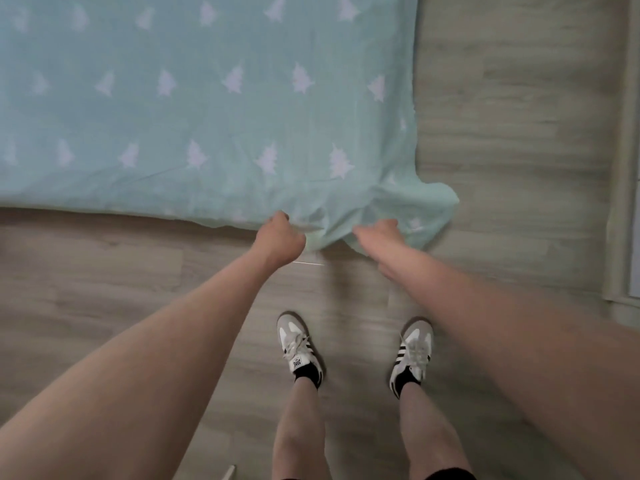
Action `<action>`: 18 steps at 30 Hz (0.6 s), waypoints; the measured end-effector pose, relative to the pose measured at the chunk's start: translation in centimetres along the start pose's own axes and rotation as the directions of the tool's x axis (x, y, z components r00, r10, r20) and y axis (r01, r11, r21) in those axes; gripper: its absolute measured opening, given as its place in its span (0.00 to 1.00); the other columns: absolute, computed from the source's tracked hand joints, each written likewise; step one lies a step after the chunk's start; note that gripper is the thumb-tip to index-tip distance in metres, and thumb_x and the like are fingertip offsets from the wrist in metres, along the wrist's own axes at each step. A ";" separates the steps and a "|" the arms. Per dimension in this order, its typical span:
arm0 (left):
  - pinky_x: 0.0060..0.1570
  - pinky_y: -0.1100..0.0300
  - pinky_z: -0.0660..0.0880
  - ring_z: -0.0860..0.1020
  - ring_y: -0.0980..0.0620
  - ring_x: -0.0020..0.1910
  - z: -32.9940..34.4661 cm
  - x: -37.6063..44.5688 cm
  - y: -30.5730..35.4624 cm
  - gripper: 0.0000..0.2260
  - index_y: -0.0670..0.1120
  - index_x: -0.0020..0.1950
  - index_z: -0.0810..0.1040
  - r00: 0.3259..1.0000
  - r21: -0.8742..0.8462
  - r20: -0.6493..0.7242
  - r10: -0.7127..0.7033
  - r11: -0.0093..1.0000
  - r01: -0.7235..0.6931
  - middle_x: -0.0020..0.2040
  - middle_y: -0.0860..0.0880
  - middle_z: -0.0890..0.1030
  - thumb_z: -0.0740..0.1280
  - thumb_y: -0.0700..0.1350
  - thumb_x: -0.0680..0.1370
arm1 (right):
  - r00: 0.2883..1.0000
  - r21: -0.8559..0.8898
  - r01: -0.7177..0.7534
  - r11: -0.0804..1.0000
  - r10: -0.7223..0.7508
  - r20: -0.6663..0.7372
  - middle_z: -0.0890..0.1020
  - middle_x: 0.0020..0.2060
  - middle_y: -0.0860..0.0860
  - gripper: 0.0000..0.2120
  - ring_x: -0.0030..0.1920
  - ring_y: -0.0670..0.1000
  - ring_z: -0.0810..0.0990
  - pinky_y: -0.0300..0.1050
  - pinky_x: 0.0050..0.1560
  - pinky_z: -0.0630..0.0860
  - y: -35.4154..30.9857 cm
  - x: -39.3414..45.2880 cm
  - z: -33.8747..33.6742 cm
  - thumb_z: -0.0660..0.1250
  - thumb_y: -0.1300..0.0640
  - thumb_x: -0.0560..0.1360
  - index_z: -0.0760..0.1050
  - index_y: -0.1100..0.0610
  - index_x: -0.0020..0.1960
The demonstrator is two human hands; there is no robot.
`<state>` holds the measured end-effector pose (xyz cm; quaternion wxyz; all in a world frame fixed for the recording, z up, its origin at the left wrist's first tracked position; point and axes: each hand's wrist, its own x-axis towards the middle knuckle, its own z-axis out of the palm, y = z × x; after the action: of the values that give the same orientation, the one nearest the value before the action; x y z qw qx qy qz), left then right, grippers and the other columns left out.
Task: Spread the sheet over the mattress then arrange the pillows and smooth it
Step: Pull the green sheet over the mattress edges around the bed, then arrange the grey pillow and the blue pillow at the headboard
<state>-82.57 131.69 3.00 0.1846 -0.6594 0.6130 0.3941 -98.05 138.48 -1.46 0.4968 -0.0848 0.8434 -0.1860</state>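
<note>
Still on the spreading step here: left hand and right hand were both fisted on the sheet at its bunched near corner, rest lying flat over the mattress. Next I'd guess pulling that corner taut, no pillows visible.

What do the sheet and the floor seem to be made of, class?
Sheet: thin woven fabric, probably cotton, matte mint with white tree prints; it creases and bunches where each hand grips it. Floor: grey wood-look planks, probably laminate or vinyl; grain and plank seams show, slight sheen.
</note>
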 end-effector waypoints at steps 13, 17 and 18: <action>0.68 0.56 0.64 0.68 0.42 0.72 -5.3 7.8 -3.1 0.24 0.40 0.76 0.63 0.976 0.088 0.022 0.219 0.972 -0.220 0.76 0.42 0.65 0.61 0.41 0.80 | 0.984 -0.110 -0.170 0.979 0.163 -0.071 0.68 0.71 0.63 0.24 0.70 0.62 0.69 0.49 0.66 0.69 -4.5 4.9 5.4 0.59 0.59 0.80 0.61 0.67 0.73; 0.38 0.59 0.71 0.77 0.45 0.41 -5.0 8.0 -3.4 0.14 0.36 0.54 0.82 0.958 0.035 0.259 0.124 0.990 -0.137 0.46 0.42 0.82 0.62 0.42 0.77 | 0.994 -0.174 -0.093 0.980 0.103 0.044 0.79 0.57 0.67 0.15 0.50 0.61 0.82 0.43 0.34 0.75 -3.1 3.5 6.8 0.58 0.63 0.78 0.75 0.67 0.62; 0.35 0.60 0.69 0.75 0.47 0.36 -5.1 7.8 -3.4 0.13 0.36 0.52 0.83 0.951 0.019 0.289 0.108 0.993 -0.119 0.42 0.42 0.81 0.63 0.42 0.76 | 0.990 -0.155 -0.120 0.981 0.129 0.052 0.81 0.50 0.65 0.12 0.38 0.58 0.82 0.39 0.26 0.71 -3.1 2.7 6.9 0.59 0.63 0.77 0.77 0.65 0.56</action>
<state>-78.34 123.40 -0.40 0.2605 -0.5554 0.6236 0.4845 -93.50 133.16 -5.47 0.5253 -0.0749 0.8431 -0.0872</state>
